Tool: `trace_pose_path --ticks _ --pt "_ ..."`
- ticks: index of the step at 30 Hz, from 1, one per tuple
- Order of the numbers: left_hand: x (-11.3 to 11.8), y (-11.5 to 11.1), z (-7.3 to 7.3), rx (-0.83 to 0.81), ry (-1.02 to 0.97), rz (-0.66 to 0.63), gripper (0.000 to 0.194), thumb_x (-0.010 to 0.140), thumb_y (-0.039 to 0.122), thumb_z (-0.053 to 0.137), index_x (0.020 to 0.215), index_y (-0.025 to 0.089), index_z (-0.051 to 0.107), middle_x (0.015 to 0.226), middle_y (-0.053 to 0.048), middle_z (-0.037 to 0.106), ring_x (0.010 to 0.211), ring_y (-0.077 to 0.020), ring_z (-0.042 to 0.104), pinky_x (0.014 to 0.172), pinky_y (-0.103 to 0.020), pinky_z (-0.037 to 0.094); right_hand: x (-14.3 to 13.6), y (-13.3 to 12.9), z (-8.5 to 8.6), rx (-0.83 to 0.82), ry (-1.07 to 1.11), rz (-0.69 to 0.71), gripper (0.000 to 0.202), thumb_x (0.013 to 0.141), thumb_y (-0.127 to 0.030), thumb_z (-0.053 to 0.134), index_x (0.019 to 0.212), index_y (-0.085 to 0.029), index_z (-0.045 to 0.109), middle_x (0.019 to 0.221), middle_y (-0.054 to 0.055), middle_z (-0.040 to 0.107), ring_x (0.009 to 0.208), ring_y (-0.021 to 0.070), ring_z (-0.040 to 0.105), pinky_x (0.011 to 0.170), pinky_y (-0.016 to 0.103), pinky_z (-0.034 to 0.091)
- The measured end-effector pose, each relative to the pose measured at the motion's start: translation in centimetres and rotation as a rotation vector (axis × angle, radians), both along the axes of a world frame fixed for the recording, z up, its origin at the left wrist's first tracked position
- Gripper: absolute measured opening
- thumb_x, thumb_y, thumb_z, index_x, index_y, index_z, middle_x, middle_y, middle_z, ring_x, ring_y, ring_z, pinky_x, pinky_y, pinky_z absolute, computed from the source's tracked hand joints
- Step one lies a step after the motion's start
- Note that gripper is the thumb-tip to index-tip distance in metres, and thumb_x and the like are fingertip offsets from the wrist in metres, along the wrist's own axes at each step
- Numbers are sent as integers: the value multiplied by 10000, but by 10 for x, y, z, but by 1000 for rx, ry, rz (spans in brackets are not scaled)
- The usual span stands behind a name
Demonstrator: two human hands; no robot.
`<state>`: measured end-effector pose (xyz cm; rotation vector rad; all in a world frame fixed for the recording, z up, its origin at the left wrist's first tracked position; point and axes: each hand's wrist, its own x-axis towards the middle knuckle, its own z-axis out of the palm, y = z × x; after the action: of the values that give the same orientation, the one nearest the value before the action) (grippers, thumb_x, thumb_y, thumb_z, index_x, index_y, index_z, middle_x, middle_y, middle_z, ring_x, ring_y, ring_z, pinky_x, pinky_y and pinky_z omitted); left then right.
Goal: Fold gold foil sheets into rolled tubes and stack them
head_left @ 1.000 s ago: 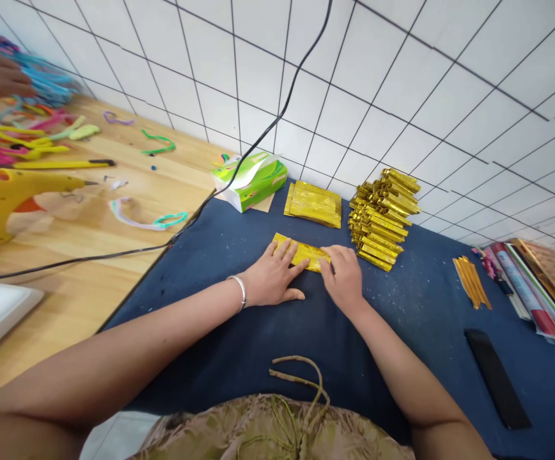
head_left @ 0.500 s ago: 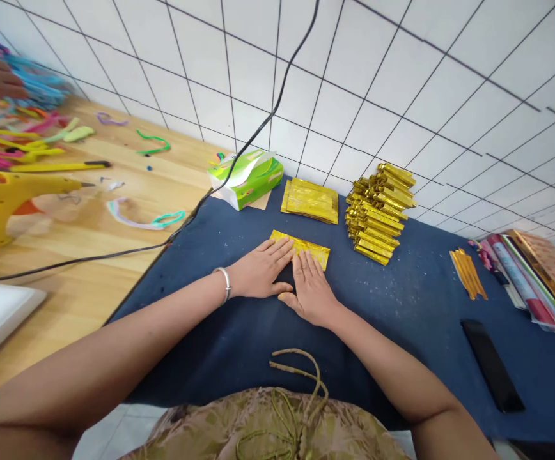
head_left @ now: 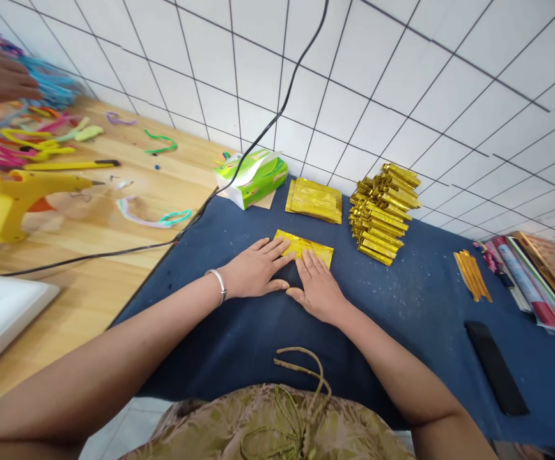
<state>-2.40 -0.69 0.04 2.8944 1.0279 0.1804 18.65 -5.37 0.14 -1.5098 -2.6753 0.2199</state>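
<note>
A gold foil sheet (head_left: pixel 316 248), long and narrow, lies flat on the dark blue cloth (head_left: pixel 383 319) in front of me. The fingertips of my left hand (head_left: pixel 256 269) rest on its left part and near edge, with the fingers stretched out. My right hand (head_left: pixel 320 287) lies flat beside it, fingertips on the sheet's near edge. The two thumbs point at each other, nearly meeting. Behind the sheet is a flat stack of gold foil sheets (head_left: pixel 316 200). A pile of folded gold strips (head_left: pixel 383 214) stands to its right.
A green tissue box (head_left: pixel 253 179) and a black cable (head_left: pixel 287 96) are behind left. On the wooden table sit a yellow glue gun (head_left: pixel 13 198), pipe cleaners (head_left: pixel 42 144) and another person's hand (head_left: pixel 2 73). Rightward are orange strips (head_left: pixel 472 275), a black case (head_left: pixel 495 367) and books (head_left: pixel 541 278).
My left hand has slid slightly left along the sheet, and the hands are a little farther apart. The whole view has shifted slightly. The other person's hand remains over the blue pipe cleaners.
</note>
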Motion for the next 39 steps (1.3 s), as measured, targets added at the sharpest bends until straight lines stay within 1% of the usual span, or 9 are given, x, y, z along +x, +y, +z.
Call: trace_pose_path --ticks 3,5,9,12,16,21,26,32,39 --pt "0 -2 3 12 -4 4 663 873 593 296 1400 191 296 1465 -134 270 1359 -276 210 1088 -440 120 6 -1 3 -2 -6 3 733 878 -587 299 1405 -78 272 1484 159 214 1392 258 113 1129 457 143" --pt "1 -3 7 28 -18 -3 643 877 582 301 1385 187 329 1434 -128 330 1335 -274 251 1082 -436 129 12 -2 5 -7 -17 0 692 891 -562 290 1405 -99 281 1482 139 232 1390 246 134 1128 449 160" --pt "4 -5 14 42 -46 17 612 871 574 338 1339 185 408 1288 -115 481 1193 -265 404 1026 -394 230 31 -7 10 -20 -48 -17 622 909 -521 290 1405 -147 294 1488 97 232 1386 227 160 1119 435 196" --pt "5 -7 16 33 -40 43 592 870 560 364 1321 182 429 1192 -103 535 1101 -248 460 977 -366 280 44 -13 13 -28 -57 -45 588 916 -496 295 1411 -179 283 1491 78 228 1382 216 178 1108 438 224" --pt "3 -11 14 40 -22 84 570 880 550 356 1281 162 468 1157 -111 555 1089 -237 472 959 -358 291 53 -20 14 -28 -67 -77 574 916 -477 317 1421 -212 254 1480 62 260 1377 219 197 1100 455 233" --pt "2 -17 14 62 -11 130 535 887 535 360 1272 181 474 1161 -110 554 1106 -233 469 939 -356 297 54 -24 12 3 -75 -105 552 914 -458 339 1413 -230 277 1476 40 272 1370 237 216 1099 467 224" --pt "4 -18 16 64 -24 155 499 891 516 371 1231 174 501 1044 -99 588 1028 -230 507 888 -356 322 54 -25 10 35 -65 -127 526 914 -439 356 1391 -218 332 1458 38 312 1358 244 247 1086 463 243" --pt "9 -17 13 87 -56 195 439 910 475 347 1122 159 566 934 -93 601 940 -226 534 843 -367 341 59 -28 6 84 -30 -159 453 930 -393 336 1340 -218 419 1416 41 390 1338 226 294 1079 449 253" --pt "8 -11 12 98 -101 210 353 926 390 344 1064 181 593 888 -79 599 906 -218 524 787 -362 347 58 -28 6 90 -32 -168 445 928 -390 347 1325 -211 437 1403 44 411 1320 224 327 1076 442 262"
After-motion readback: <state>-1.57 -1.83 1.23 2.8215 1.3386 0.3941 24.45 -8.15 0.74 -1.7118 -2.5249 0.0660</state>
